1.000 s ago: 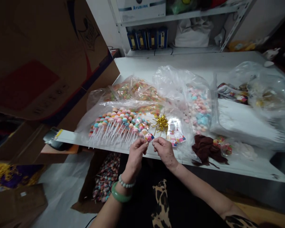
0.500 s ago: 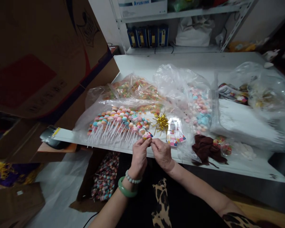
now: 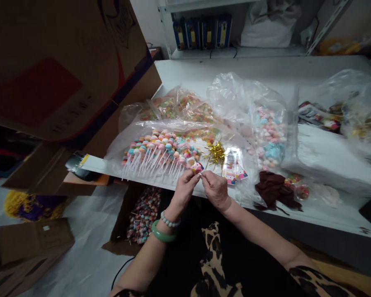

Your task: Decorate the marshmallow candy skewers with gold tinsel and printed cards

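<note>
At the table's front edge my left hand [image 3: 185, 187] pinches the lower end of a small printed candy wrapper [image 3: 198, 166], with a candy piece beside it. Fingertips of my right hand [image 3: 215, 189] are closed at the same spot, almost touching the left; what they grip is too small to make out. Just beyond lies a bunch of gold twist ties [image 3: 215, 154]. Flat printed wrappers [image 3: 234, 167] rest to its right. Rows of marshmallow sticks [image 3: 154, 150] lie to the left on clear plastic, white sticks pointing towards me.
Behind are bags of fruit-coloured candy [image 3: 188, 105] and pastel marshmallows [image 3: 270, 136]. A brown cloth [image 3: 273, 192] and a stack of white sticks [image 3: 330, 154] lie right. A large carton [image 3: 64, 78] stands left; a box of wrapped candy [image 3: 144, 214] sits below the table.
The camera view has shifted, showing more floor at the left. My hands remain close together by the wrapper, with the fingertips slightly farther apart.
</note>
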